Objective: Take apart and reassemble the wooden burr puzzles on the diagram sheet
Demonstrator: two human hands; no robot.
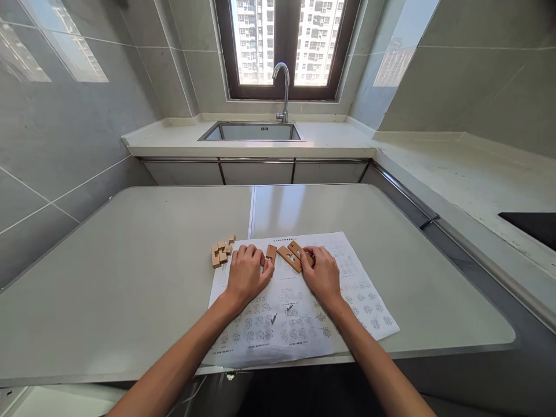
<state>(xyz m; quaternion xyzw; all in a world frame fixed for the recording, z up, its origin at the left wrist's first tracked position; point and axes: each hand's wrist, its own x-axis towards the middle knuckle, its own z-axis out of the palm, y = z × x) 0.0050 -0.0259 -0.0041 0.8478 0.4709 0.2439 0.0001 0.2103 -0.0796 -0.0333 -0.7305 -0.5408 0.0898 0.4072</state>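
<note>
My left hand (pixel 248 271) rests on the printed sheet (pixel 282 324), its thumb and fingertips closed on the lower end of a notched wooden puzzle piece (pixel 271 250). To the right, my right hand (pixel 322 273) has its fingers around the near end of another notched piece (pixel 295 248), which lies slanted. Between the hands is a third flat piece (pixel 289 258) with a cutout, close beside the one in my right hand. A small cluster of interlocking wooden pieces (pixel 220 253) sits left of my left hand, at the sheet's edge. Fingers hide parts of both held pieces.
The sheet, printed with puzzle diagrams, lies on a pale table (pixel 130 278) with a seam (pixel 252 211). Beyond it are a counter (pixel 169 136), a steel sink (pixel 252 133) and a tap (pixel 285 95). Another counter (pixel 478 168) runs along the right.
</note>
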